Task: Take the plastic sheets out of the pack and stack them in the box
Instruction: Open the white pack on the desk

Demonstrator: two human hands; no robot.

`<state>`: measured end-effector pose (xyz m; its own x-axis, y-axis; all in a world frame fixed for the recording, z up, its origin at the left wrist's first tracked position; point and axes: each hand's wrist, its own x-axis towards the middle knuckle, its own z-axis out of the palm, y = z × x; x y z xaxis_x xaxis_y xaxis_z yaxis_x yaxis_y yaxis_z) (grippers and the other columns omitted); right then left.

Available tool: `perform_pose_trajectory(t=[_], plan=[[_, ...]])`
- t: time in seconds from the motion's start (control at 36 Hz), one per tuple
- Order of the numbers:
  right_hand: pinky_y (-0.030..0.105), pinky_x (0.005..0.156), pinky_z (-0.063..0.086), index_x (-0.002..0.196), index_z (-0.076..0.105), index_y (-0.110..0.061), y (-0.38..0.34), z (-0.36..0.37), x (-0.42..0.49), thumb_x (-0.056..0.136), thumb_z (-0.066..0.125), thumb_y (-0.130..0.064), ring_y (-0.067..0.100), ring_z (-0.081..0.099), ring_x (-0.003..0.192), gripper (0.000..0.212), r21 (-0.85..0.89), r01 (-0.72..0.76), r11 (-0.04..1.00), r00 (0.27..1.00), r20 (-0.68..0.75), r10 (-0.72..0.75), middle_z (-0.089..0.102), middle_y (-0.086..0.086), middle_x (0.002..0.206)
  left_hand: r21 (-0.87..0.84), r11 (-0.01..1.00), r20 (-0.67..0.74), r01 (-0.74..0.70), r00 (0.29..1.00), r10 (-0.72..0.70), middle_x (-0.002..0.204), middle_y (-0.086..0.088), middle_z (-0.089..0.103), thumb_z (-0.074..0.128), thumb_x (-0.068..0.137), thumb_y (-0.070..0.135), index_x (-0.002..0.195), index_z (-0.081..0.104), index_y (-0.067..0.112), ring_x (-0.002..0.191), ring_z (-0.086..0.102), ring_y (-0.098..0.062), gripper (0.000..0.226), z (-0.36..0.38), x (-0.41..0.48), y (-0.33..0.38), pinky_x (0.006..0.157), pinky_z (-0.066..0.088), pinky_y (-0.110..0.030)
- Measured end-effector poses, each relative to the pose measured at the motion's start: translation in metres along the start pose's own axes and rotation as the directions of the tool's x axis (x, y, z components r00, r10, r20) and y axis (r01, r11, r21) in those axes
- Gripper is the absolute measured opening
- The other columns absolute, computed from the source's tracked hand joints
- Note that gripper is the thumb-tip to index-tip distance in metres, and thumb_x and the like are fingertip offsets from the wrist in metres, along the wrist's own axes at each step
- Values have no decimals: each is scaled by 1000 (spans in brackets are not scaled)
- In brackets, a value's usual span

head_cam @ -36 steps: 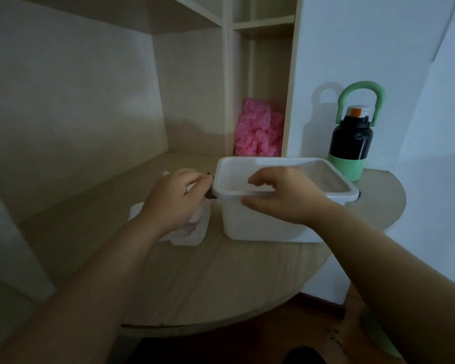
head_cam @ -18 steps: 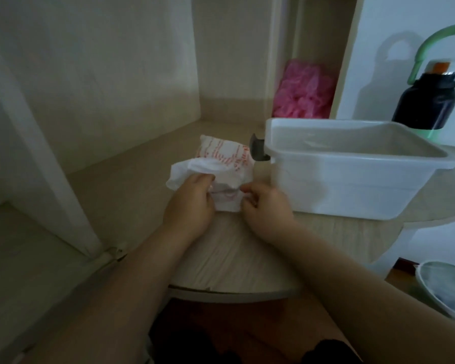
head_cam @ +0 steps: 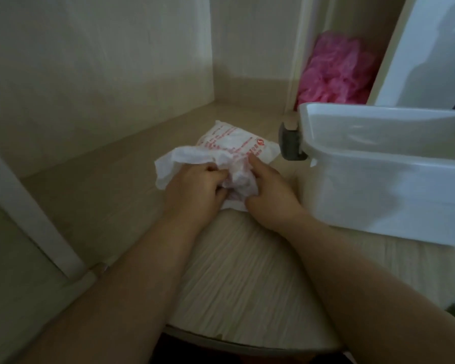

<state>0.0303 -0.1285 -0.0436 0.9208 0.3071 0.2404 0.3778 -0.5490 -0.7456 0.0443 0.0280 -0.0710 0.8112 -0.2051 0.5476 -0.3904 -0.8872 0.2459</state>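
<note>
The soft white plastic pack with red print (head_cam: 237, 145) lies on the pale wood-grain tabletop (head_cam: 247, 271), just left of the white rectangular plastic box (head_cam: 378, 179), in which I can make out no sheets, so the stacking looks not yet begun. Both hands work close together at the pack's crumpled near end. The left hand (head_cam: 195, 190) curls its fingers into a loose white sheet (head_cam: 174, 164) bunched out of the opening, and the right hand (head_cam: 269, 195) pinches the wrapper beside it. To do this well, the right hand should pin the wrapper down while the left draws one sheet out slowly and flat, not wadded, since thin film will likely cling or tear. The red lines of writing and the small round red logo (head_cam: 260, 141) are too blurred to read.
</note>
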Motion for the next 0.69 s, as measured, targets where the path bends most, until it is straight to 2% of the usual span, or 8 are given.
perform_pose_trajectory(t=[0.08, 0.14, 0.19, 0.28, 0.39, 0.53, 0.58, 0.69], plan=[[0, 83, 24, 145, 29, -16, 1, 3, -2, 89, 57, -9, 7, 45, 120, 62, 82, 1, 997, 999, -42, 3, 46, -1, 138, 14, 999, -6, -33, 999, 33, 85, -3, 71, 49, 86, 34, 87, 77, 19, 81, 65, -25, 32, -4, -4, 3, 65, 52, -39], [-3, 75, 34, 139, 32, -21, 0, 5, -6, 89, 55, -4, -5, 51, 96, 57, 183, -13, 983, 997, -78, 28, 49, -12, 115, 36, 998, -28, -47, 998, 48, 87, -5, 71, 42, 86, 35, 87, 77, 16, 84, 64, -28, 40, -7, -6, 2, 66, 52, -40], [8, 80, 41, 124, 40, -23, 2, 9, -8, 85, 58, -4, 1, 52, 96, 47, 118, 16, 993, 991, -134, 0, 47, -12, 107, 50, 997, -29, -66, 997, 68, 91, -5, 71, 38, 84, 35, 87, 75, 14, 88, 62, -31, 43, -11, -6, 1, 70, 52, -42], [7, 86, 30, 115, 53, -16, 8, 15, -10, 77, 60, -1, 13, 43, 115, 42, -85, 98, 992, 970, -214, -114, 43, -3, 119, 20, 996, -40, -82, 996, 83, 92, -3, 72, 34, 83, 34, 87, 75, 16, 92, 63, -27, 45, -16, -12, 7, 75, 48, -34], [9, 98, 16, 129, 53, -21, 7, 16, -15, 82, 62, -9, 15, 21, 138, 49, -99, 99, 990, 986, -128, -111, 23, 5, 150, -48, 997, -128, -55, 991, 49, 80, 0, 72, 45, 84, 30, 81, 76, 19, 78, 66, -21, 33, -19, -18, 13, 65, 51, -33], [10, 99, 15, 142, 39, -18, 7, 15, -13, 83, 61, -12, 16, 25, 136, 63, -130, 108, 986, 989, -82, -119, 28, 6, 149, -206, 978, -156, 9, 987, -42, 83, 3, 73, 74, 79, 17, 83, 76, 16, 77, 65, -7, 5, -17, -23, 11, 73, 52, -22], [13, 101, 18, 143, 36, -16, 8, 15, -11, 83, 63, -15, 18, 27, 135, 65, -131, 94, 987, 990, -94, -107, 31, 6, 147, -290, 957, -184, -12, 982, -43, 84, 6, 72, 75, 79, 18, 85, 77, 15, 85, 61, -1, 7, -19, -24, 11, 76, 43, -7], [19, 105, 21, 144, 31, -13, 11, 16, -8, 81, 68, -16, 20, 27, 136, 74, -144, 87, 986, 988, -113, -104, 30, 6, 146, -309, 948, -284, -68, 959, -24, 88, 4, 68, 64, 83, 16, 85, 71, 10, 87, 57, -3, 9, -23, -23, 14, 78, 39, -6]])
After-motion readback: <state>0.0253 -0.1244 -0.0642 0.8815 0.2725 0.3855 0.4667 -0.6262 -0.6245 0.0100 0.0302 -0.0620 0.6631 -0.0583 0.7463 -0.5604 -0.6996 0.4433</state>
